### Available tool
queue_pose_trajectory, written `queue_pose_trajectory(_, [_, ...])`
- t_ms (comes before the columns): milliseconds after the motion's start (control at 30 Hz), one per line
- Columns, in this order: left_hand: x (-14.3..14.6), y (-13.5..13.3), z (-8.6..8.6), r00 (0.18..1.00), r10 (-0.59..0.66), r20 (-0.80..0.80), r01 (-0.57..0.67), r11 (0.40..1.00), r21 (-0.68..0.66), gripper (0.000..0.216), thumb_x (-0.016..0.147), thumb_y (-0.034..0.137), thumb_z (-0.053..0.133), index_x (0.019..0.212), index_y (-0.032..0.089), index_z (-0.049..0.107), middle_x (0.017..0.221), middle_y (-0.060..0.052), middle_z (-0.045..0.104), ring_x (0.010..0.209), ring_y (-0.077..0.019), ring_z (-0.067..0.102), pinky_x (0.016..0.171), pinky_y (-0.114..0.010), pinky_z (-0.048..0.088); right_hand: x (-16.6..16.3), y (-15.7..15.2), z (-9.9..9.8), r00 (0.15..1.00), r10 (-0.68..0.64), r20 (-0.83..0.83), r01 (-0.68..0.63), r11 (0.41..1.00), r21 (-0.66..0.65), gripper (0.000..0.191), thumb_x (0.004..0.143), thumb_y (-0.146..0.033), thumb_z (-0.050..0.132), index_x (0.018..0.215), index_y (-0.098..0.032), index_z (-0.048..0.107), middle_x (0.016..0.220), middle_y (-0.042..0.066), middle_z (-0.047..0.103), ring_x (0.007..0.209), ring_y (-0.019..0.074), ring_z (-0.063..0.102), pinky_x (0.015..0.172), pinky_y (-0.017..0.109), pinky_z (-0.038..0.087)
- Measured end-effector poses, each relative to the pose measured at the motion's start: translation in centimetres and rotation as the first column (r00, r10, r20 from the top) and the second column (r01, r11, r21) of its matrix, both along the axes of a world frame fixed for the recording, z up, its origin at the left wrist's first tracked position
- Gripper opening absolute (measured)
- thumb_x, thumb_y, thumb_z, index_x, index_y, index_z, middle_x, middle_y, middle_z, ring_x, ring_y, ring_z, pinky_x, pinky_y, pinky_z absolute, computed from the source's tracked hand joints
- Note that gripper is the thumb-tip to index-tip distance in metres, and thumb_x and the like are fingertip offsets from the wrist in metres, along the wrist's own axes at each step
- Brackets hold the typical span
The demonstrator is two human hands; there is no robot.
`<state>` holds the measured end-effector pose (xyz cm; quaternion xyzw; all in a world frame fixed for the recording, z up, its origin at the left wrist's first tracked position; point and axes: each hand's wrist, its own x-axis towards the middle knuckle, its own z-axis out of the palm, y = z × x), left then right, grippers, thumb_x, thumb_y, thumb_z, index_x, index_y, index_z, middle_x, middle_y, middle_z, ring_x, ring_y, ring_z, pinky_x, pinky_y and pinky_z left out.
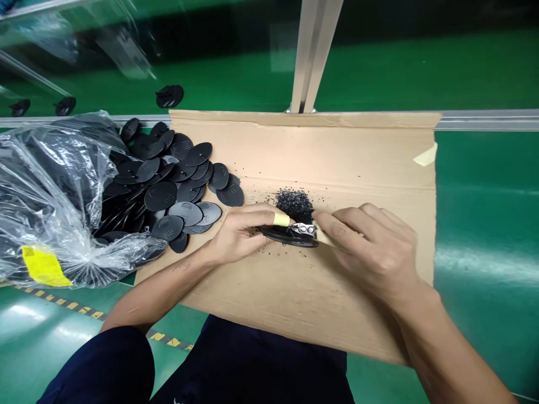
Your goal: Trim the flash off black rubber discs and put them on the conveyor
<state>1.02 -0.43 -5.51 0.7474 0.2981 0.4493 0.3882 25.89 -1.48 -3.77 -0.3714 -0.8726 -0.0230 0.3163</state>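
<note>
Pinching a black disc (290, 235) over the cardboard (337, 163) with my left hand (238, 233), my right hand (370, 247) grips what looks like a blade (304, 228) at its rim, beside shavings (295, 203).

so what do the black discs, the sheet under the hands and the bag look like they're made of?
Black discs: likely moulded plastic, matte to satin, with a raised mark on each face. Sheet: brown corrugated cardboard, dull, with fold creases and a taped corner. Bag: thin clear plastic film, glossy and wrinkled, glare on its folds.
</note>
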Motion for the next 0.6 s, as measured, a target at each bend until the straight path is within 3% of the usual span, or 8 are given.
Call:
queue_pose_trajectory(133, [0.2,-0.4,0.4,1.000,-0.016,-0.022,0.014,0.997,-0.077,0.016,0.090,0.019,0.073,0.106,0.019,0.077,0.098,-0.008,0.079,0.089,-0.0156,0.075,0.080,-0.026,0.061,0.2,-0.2,-0.2,0.991,0.058,-0.117,-0.078,0.982,-0.173,0.017,0.106,-0.011,0.056,0.112,-0.022,0.069,0.085,0.003,0.067,0.069,0.0178,0.060,0.058,0.032,0.043])
queue_pose_trajectory(233, [0.4,-0.6,0.4,0.998,0.063,0.025,-0.053,0.954,-0.294,0.025,0.088,0.030,0.078,0.109,0.017,0.075,0.099,-0.007,0.078,0.090,-0.0161,0.074,0.080,-0.025,0.061,1.1,0.3,-0.6,0.994,0.010,-0.113,-0.045,0.948,-0.314,0.019,0.110,-0.030,0.055,0.120,-0.019,0.066,0.094,0.008,0.066,0.080,0.0233,0.062,0.066,0.035,0.048])
queue_pose_trajectory(300, [0.6,-0.5,0.2,0.984,0.133,0.116,-0.069,0.894,-0.442,0.036,0.087,0.036,0.079,0.117,0.017,0.072,0.105,-0.008,0.078,0.094,-0.0175,0.074,0.082,-0.025,0.062,1.9,0.9,-1.0,0.997,-0.081,0.017,0.083,0.948,-0.307,0.030,0.109,-0.045,0.055,0.121,-0.019,0.065,0.095,0.009,0.065,0.084,0.0272,0.059,0.069,0.038,0.047])
queue_pose_trajectory(400, [0.5,0.2,-0.5,0.948,0.166,0.271,0.026,0.809,-0.587,0.045,0.086,0.047,0.077,0.119,0.018,0.071,0.105,-0.008,0.078,0.095,-0.0210,0.075,0.081,-0.031,0.064,2.6,1.8,-1.5,0.963,-0.192,0.190,0.236,0.940,-0.247,0.040,0.109,-0.052,0.048,0.122,-0.018,0.064,0.101,0.012,0.062,0.088,0.0303,0.055,0.073,0.040,0.046])
queue_pose_trajectory(600, [0.2,1.3,-1.2,0.868,0.299,0.397,0.115,0.655,-0.747,0.064,0.092,0.074,0.053,0.101,0.015,0.073,0.088,-0.012,0.079,0.097,-0.0277,0.076,0.081,-0.040,0.065,2.7,2.3,-1.8,0.951,-0.171,0.258,0.222,0.957,-0.184,0.046,0.111,-0.043,0.035,0.126,-0.010,0.063,0.114,0.019,0.058,0.106,0.0367,0.055,0.082,0.049,0.052])
